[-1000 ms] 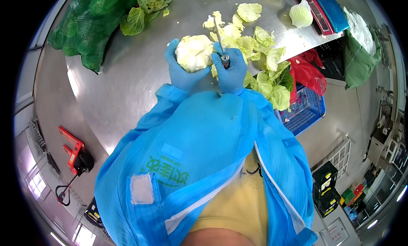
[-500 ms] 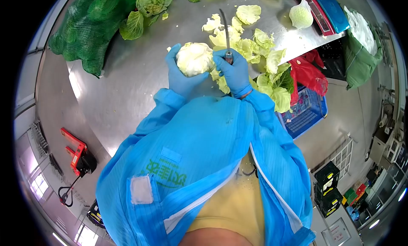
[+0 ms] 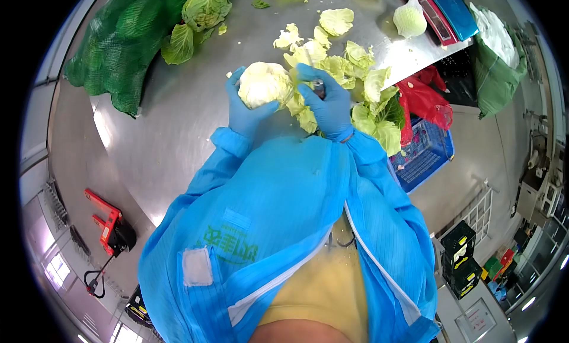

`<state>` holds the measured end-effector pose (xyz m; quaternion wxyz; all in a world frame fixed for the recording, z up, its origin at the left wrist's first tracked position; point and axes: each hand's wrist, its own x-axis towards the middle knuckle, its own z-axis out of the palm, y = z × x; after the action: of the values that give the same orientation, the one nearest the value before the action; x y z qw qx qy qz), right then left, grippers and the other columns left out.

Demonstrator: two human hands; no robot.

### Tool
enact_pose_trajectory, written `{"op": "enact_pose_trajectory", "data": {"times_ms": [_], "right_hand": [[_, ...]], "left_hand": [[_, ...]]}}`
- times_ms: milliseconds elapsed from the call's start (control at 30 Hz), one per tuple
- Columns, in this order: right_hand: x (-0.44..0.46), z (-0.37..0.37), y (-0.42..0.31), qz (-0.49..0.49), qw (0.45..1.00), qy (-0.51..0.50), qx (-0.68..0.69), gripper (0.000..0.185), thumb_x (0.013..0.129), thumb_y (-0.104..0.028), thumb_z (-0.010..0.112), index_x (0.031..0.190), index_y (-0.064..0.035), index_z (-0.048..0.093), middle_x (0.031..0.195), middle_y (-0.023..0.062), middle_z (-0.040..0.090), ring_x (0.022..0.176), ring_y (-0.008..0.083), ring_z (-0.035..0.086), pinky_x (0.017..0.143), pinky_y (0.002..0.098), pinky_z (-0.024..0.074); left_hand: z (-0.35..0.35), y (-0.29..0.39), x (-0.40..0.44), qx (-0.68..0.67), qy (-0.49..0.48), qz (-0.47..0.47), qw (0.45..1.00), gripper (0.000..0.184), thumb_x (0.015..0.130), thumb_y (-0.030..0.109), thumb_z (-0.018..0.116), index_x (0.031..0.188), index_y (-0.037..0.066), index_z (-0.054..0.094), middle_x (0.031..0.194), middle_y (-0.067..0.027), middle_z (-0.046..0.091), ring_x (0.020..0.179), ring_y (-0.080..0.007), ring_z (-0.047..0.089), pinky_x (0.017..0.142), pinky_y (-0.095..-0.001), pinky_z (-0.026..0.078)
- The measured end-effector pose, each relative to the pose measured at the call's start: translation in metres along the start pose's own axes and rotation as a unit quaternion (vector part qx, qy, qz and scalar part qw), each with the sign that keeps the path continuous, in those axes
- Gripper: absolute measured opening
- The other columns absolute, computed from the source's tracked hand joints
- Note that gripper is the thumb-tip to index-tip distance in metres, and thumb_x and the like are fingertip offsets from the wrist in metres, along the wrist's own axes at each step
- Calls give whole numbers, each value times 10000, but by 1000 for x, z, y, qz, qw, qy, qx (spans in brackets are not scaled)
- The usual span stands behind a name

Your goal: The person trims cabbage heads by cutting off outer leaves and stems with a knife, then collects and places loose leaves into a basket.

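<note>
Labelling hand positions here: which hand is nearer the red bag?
Right: the right hand is across loose leaves from the red bag; the left hand, farther, cups the cabbage.

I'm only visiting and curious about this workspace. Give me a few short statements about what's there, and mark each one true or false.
1. The left hand holds a pale cabbage. True.
2. The right hand is empty. False: the right hand holds a dark handle.
3. Loose cabbage leaves lie on the metal table. True.
4. The green mesh bag is at the right side of the picture. False: the green mesh bag is at the upper left.
5. The blue crate stands on the left of the picture. False: the blue crate is on the right, near the red bag.
6. Both hands wear blue gloves. True.
</note>
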<state>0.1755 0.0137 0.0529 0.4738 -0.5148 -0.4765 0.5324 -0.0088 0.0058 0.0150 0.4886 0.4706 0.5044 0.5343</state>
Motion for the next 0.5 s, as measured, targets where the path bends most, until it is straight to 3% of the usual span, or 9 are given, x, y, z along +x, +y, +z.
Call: {"op": "enact_pose_trajectory", "data": {"times_ms": [100,233,300,433,500], "right_hand": [[1,5,16,-64,998,-6,-23,291,779,-81,675,1062,-35,622,865,-7,578,588,57,417,563,208,405],[-3,4,14,-75,995,-18,-59,292,778,-22,671,1065,-14,619,941,7,551,656,33,447,583,193,413],[-5,5,8,-105,981,-22,-160,265,775,-18,672,1034,-14,617,904,24,529,667,48,458,586,200,410],[-7,7,9,-112,987,-15,-115,209,779,-27,671,984,-24,627,902,28,534,651,62,461,576,200,405],[-5,8,14,-104,985,-16,-137,151,770,-158,681,897,-81,653,732,39,507,544,129,446,526,262,401]], "left_hand": [[2,-2,-2,-9,-16,-5,1000,948,596,157,819,1324,43,223,1266,-161,372,1163,-275,465,948,-391,452],[5,0,-7,-49,-15,-35,998,908,614,137,812,1317,42,246,1269,-160,397,1169,-273,467,951,-396,451],[5,1,-9,-65,-14,-51,997,878,632,134,798,1317,39,257,1267,-163,411,1166,-274,471,952,-397,451],[2,1,-13,-119,-7,-107,987,803,678,120,747,1327,35,283,1267,-166,441,1155,-273,484,953,-401,449],[-1,2,-14,-127,-11,-103,986,791,684,117,733,1332,34,286,1273,-168,437,1154,-272,486,951,-399,450]]}}
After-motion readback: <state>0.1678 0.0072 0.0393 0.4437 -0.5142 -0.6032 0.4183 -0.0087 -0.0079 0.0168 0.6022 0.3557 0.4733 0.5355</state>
